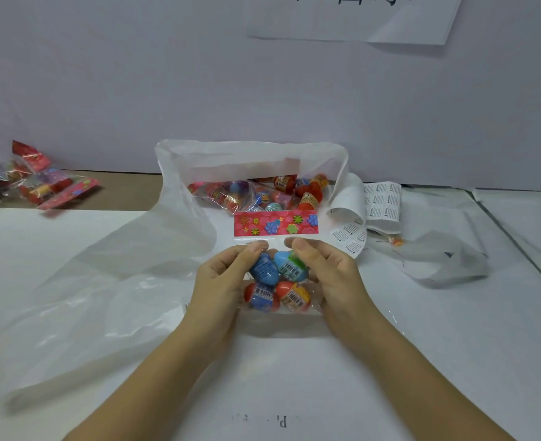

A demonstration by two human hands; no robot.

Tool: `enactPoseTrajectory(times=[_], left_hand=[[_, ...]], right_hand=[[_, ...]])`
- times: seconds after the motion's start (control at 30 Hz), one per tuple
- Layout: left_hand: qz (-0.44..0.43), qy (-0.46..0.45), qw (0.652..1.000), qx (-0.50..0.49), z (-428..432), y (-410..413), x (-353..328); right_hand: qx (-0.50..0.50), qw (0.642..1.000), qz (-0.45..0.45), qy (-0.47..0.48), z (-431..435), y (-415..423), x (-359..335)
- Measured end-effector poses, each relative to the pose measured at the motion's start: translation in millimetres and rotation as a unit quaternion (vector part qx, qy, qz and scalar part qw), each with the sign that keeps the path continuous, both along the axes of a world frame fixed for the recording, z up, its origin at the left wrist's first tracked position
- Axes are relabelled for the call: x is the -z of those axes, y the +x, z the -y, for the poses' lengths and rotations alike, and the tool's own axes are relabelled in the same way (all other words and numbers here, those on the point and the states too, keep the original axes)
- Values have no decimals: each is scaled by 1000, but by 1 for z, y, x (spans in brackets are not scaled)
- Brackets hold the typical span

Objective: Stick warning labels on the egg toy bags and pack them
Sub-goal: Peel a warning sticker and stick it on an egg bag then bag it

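A clear egg toy bag point(278, 281) with a red flowered header card point(275, 222) lies flat in front of me, holding blue and red plastic eggs. My left hand point(228, 281) grips its left side, thumb on top near the upper edge. My right hand point(329, 275) grips the right side the same way. Behind it stands an open white plastic bag point(250, 157) with several egg toy bags point(263, 192) inside. A curled sheet of warning labels point(371, 211) lies to the right of that bag.
More egg toy bags point(40, 183) are heaped at the far left on a brown surface. A crumpled clear plastic sheet point(447, 259) lies at the right. The white bag's loose plastic point(81, 300) spreads over the left of the white table. A wall rises behind.
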State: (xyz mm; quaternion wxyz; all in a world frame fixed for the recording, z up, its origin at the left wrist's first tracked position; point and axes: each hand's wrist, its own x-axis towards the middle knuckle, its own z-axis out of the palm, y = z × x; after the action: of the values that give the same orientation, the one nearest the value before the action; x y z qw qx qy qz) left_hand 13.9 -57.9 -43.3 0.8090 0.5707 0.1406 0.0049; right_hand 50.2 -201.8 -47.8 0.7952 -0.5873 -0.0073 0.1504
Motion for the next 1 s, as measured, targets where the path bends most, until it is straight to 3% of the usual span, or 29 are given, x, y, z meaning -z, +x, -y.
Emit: enactPoseTrajectory(times=[0.37, 0.47, 0.6, 0.7, 0.77, 0.83, 0.87, 1.0], left_hand=[[-10, -17, 1000, -9, 2, -1, -2], [10, -40, 998, -42, -2, -2, -4], [82, 24, 996, -38, -3, -7, -5], [68, -55, 993, 84, 5, -13, -7], [46, -106, 990, 78, 3, -11, -5], [25, -103, 994, 37, -2, -7, -6], [20, -98, 995, 24, -4, -4, -7], [-10, -157, 987, 25, -8, 0, -10]], right_hand=[[28, 998, 15, -48, 5, 2, -2], [105, 993, 18, -42, 9, 6, -3], [214, 939, 192, -190, 14, 4, -5], [77, 938, 281, -188, 2, -14, -2], [-46, 914, 334, -225, -4, -21, 1], [-90, 908, 352, -208, -4, -21, 1], [-82, 922, 337, -170, -3, -21, -1], [76, 972, 220, -36, -1, -14, -3]])
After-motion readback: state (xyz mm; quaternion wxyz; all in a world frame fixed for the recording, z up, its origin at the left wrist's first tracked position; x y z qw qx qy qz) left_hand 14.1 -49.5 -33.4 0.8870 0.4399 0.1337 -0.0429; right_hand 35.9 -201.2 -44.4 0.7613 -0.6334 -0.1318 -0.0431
